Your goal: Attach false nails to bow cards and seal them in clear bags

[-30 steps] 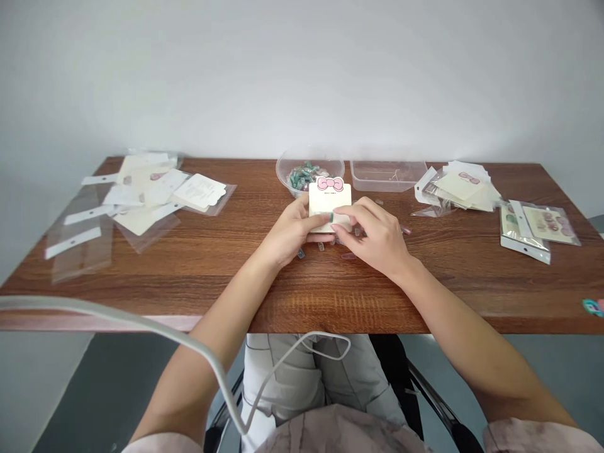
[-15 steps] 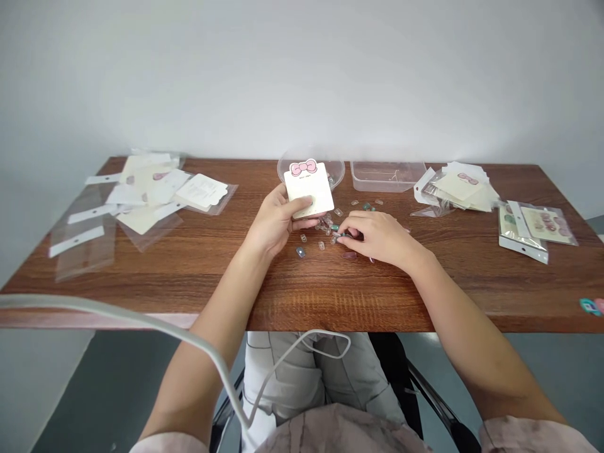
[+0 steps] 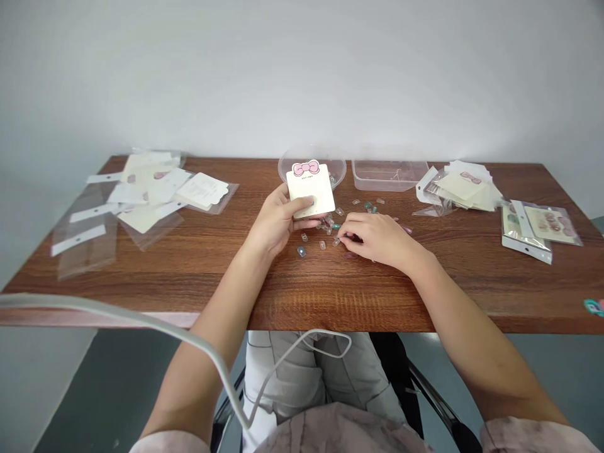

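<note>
Left hand (image 3: 276, 224) clenches a bow-topped card (image 3: 310, 190)
Right fingers (image 3: 346, 234) curl over loose tiny pieces (image 3: 322, 245) (grasp unclear); a careless brush could scatter them across the counter (image 3: 472, 283).

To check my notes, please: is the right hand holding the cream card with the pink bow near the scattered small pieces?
No: the head view shows the left hand holding the cream card with the pink bow, not the right hand; the card is near the scattered small pieces.

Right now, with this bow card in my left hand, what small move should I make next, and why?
Probably pinch the press-on nail beside your right hand and lift it toward the bow card in your left hand. Your right hand is already at that loose nail, and the card's face looks bare.
</note>
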Motion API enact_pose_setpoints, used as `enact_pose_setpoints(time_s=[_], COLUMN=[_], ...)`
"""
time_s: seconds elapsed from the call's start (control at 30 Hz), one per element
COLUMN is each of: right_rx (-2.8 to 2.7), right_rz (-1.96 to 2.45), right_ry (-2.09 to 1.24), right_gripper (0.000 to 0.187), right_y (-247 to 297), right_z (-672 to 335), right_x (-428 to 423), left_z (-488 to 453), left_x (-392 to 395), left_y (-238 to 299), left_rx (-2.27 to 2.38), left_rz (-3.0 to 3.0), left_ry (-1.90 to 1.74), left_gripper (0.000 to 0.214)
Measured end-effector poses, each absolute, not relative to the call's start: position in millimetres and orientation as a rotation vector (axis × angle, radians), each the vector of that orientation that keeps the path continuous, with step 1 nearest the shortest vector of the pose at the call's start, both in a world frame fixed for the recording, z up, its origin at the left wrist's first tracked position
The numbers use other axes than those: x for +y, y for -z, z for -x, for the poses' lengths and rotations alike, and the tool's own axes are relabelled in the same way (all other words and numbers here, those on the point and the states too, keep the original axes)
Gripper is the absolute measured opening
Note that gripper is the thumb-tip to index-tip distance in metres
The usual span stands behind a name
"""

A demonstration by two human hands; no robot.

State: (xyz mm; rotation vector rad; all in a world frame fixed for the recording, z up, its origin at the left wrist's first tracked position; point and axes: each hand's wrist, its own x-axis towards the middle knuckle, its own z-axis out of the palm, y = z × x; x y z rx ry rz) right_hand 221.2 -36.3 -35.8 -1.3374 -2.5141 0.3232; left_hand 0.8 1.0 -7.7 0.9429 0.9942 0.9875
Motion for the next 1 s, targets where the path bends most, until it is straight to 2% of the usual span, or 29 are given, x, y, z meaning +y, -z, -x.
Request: enact_pose_setpoints(time_s=[1.0], right_rx=[-2.326], right_rz=[1.366], right_ry=[-0.224], right_gripper=[0.01], right_y=[38.2], right_z=[-227.4], right_x=[-37.0], left_z=[0.4], left_x=[0.9], left_y=[10.6], left_rx=[0.983], left_rz=[-0.956], left_ry=[-0.99], left_gripper=[0.05])
